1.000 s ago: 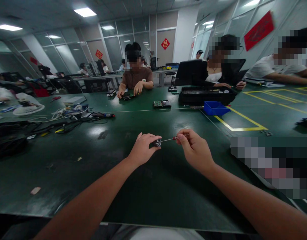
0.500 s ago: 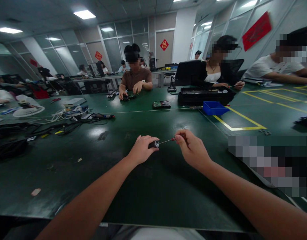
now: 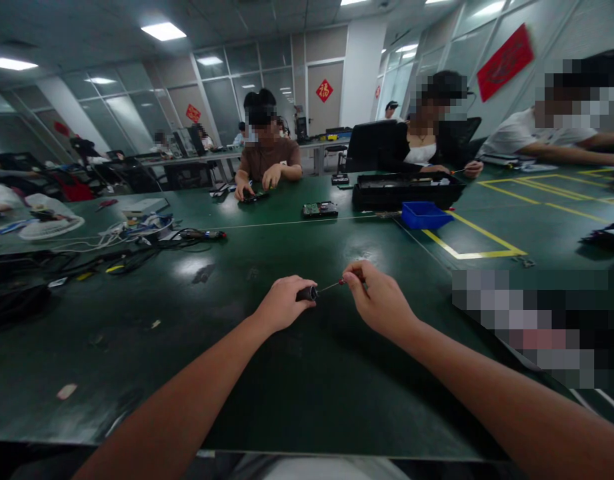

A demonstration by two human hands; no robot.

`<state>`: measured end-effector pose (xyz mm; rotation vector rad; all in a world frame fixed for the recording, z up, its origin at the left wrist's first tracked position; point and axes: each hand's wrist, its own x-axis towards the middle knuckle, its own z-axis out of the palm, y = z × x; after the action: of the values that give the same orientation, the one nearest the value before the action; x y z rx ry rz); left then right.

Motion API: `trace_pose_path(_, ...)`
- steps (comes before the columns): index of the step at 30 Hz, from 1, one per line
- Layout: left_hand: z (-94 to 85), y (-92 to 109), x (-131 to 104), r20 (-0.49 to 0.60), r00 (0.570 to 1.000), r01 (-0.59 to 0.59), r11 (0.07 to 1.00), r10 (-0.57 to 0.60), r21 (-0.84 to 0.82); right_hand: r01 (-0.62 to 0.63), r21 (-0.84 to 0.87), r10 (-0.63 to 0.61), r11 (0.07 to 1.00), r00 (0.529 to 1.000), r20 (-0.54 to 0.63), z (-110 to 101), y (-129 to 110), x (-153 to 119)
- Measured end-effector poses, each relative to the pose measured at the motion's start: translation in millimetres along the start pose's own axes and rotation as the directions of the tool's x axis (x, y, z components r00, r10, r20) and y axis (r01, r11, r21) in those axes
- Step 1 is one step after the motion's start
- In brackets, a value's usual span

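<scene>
Above the middle of the green table (image 3: 297, 393), my left hand (image 3: 281, 303) is closed around a short black cylinder (image 3: 307, 293). The cylinder's open end faces right and shows something greyish inside. My right hand (image 3: 379, 293) pinches a thin screwdriver (image 3: 331, 287) with a reddish part by the fingertips. Its metal shaft points left, and the tip is at the cylinder's open end. Whether the tip touches anything inside is too small to tell. Most of the screwdriver's handle is hidden by my fingers.
Ahead lie a circuit-board drive (image 3: 320, 209), a blue bin (image 3: 425, 215) and a long black tray (image 3: 409, 191). Tangled cables (image 3: 141, 233) spread over the left side. A person in a brown shirt (image 3: 269, 160) works opposite; others sit to the right.
My right hand has come slightly left, bringing the screwdriver tip closer to the cylinder's open end. My left hand still holds the cylinder. The whole view has shifted a little.
</scene>
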<state>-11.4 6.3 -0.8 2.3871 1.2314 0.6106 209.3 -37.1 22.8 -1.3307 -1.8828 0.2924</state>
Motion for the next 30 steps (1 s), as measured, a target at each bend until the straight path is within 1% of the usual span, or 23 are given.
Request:
trace_pose_path(5, -1.7, -1.4, 0.2, -0.040, 0.998, 0.045, 0.998, -0.048, -0.052, -0.029, -0.033, 0.030, 0.999, 0.999, 0.016, 1.5, 2.4, 0.6)
trace_pose_path(11, -2.9, 1.1, -1.2, -0.122, 0.986, 0.100, 0.986, -0.117, -0.132, -0.044, -0.028, 0.043, 0.999, 0.998, -0.054, -2.7, 1.5, 1.4)
trace_pose_path(14, -6.6, 8.9, -3.7, -0.120, 0.988, 0.080, 0.983, -0.101, -0.165, -0.051, -0.016, 0.050, 0.999, 0.996, -0.072, -4.1, 1.3, 2.2)
trace_pose_path(16, -9.5, 15.6, -5.5, -0.077, 0.995, 0.054, 0.988, -0.066, -0.144, -0.053, -0.009, 0.052, 0.999, 0.996, -0.069, -4.4, 1.3, 2.3)
trace_pose_path(18, -10.8, 21.6, -6.9, 0.015, 1.000, 0.015, 0.997, -0.014, -0.080, -0.050, -0.004, 0.049, 0.999, 0.997, -0.060, -4.5, 1.5, 2.0)
trace_pose_path(20, -9.7, 25.6, -7.8, 0.125, 0.991, -0.042, 0.999, 0.042, -0.005, -0.046, -0.004, 0.046, 0.999, 0.997, -0.055, -4.6, 1.4, 1.5)
trace_pose_path(22, -6.6, 27.6, -8.4, 0.210, 0.974, -0.100, 0.993, 0.087, 0.054, -0.041, -0.003, 0.041, 0.999, 0.997, -0.061, -4.6, 0.9, 1.3)
trace_pose_path(24, -3.2, 28.8, -8.6, 0.257, 0.961, -0.134, 0.986, 0.104, 0.103, -0.034, 0.000, 0.034, 0.999, 0.997, -0.069, -4.6, -0.1, 1.3)
trace_pose_path(27, -0.3, 30.5, -8.6, 0.306, 0.947, -0.154, 0.974, 0.097, 0.168, -0.030, -0.002, 0.029, 1.000, 0.997, -0.075, -4.7, -1.2, 1.5)
trace_pose_path(30, -1.2, 31.1, -8.6, 0.310, 0.946, -0.151, 0.977, 0.098, 0.151, -0.025, 0.002, 0.025, 1.000, 0.997, -0.068, -5.0, -0.8, 1.4)
